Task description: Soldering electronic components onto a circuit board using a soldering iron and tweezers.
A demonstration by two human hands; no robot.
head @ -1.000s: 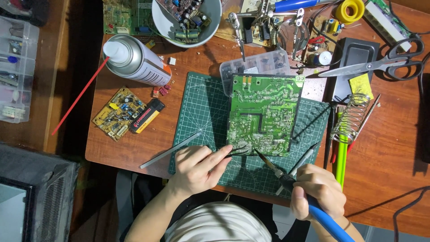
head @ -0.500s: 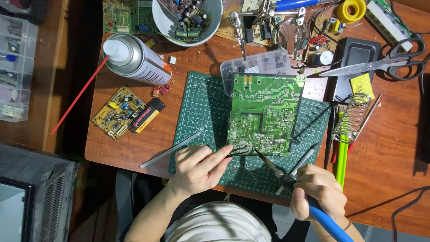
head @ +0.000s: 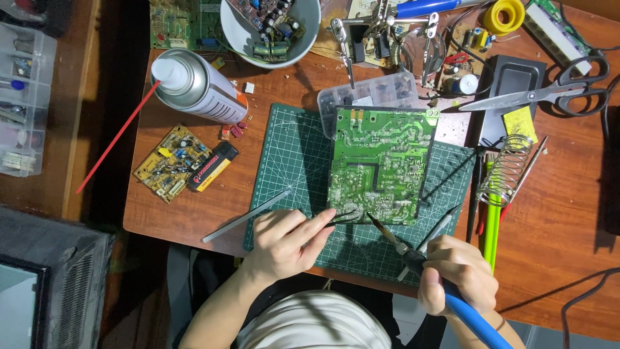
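Observation:
A green circuit board [head: 381,165] lies solder side up on a green cutting mat [head: 290,168]. My left hand [head: 284,242] pinches black tweezers [head: 342,216] whose tips touch the board's near edge. My right hand [head: 455,274] grips a soldering iron [head: 413,255] with a blue handle; its tip rests at the same near edge of the board, just right of the tweezers.
A spray can [head: 197,87] with a red straw lies at the left. A small yellow board [head: 169,163] and a lighter [head: 212,167] sit beside the mat. Scissors [head: 542,94], an iron stand coil [head: 507,168], a white bowl [head: 271,26] of parts and a clear plastic box [head: 368,94] are behind.

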